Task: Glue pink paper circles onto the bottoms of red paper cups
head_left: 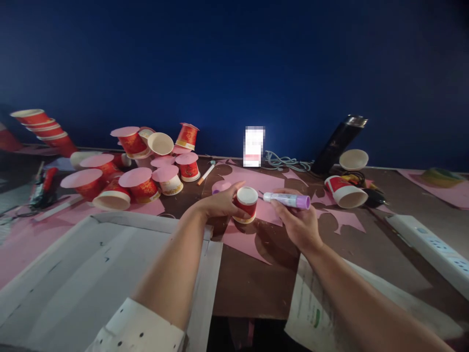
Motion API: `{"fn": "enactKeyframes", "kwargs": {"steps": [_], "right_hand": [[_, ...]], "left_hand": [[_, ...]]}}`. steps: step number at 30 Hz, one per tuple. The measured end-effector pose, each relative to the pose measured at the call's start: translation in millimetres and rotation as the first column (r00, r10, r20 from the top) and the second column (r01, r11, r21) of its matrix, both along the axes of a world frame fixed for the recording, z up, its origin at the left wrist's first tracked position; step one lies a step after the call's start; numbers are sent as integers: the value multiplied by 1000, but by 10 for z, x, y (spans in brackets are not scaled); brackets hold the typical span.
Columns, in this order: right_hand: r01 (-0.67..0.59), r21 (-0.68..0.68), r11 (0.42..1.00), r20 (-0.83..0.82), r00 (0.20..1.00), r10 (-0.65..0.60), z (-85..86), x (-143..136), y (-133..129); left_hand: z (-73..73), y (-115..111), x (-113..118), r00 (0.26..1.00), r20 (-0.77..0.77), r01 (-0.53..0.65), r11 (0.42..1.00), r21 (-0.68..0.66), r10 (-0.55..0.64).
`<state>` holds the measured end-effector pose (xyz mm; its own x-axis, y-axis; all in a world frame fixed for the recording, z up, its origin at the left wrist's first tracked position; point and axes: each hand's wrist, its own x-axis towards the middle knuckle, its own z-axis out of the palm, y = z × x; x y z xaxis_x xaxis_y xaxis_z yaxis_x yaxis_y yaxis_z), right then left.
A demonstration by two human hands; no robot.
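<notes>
A red paper cup (246,207) stands upside down on the table, its white base facing up. The fingers of my left hand (227,200) are wrapped round it from the left. To the right, my right hand (302,225) grips a glue stick (289,199) with a clear barrel and purple end, held nearly level. Its white tip points toward the cup but stays apart from it. Pink paper (247,239) with curved cut-outs lies under and around both hands. Just behind my left hand is a small round pink-purple piece (221,187), partly covered.
Several red cups with pink paper discs on their bases (137,185) are grouped at the left. A stack of cups (46,129) leans behind them. A white box lid (91,274) lies front left. At the right are a black flask (337,144), a tipped cup (346,191) and a power strip (432,249).
</notes>
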<state>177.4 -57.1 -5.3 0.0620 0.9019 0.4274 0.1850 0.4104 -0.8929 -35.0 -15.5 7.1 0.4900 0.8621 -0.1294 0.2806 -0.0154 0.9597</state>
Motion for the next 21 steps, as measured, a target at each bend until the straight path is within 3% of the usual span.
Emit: {"fn": "enactKeyframes", "kwargs": {"steps": [3, 6, 12, 17, 21], "right_hand": [[-33, 14, 999, 7, 999, 33, -1, 0, 0], [-69, 80, 994, 120, 991, 59, 9, -12, -12], [-46, 129, 991, 248, 969, 13, 34, -31, -30], [-39, -8, 999, 106, 994, 40, 25, -33, -18], [-20, -63, 998, -33, 999, 18, 46, -19, -4]], "left_hand": [[-24, 9, 38, 1000, 18, -6, 1000, 24, 6], [-44, 24, 79, 999, 28, 24, 997, 80, -26], [-25, 25, 55, 999, -43, -5, 995, 98, 9], [19, 5, 35, 997, -71, 21, 996, 82, -15], [14, -1, 67, 999, -22, -29, 999, 45, 30]]}}
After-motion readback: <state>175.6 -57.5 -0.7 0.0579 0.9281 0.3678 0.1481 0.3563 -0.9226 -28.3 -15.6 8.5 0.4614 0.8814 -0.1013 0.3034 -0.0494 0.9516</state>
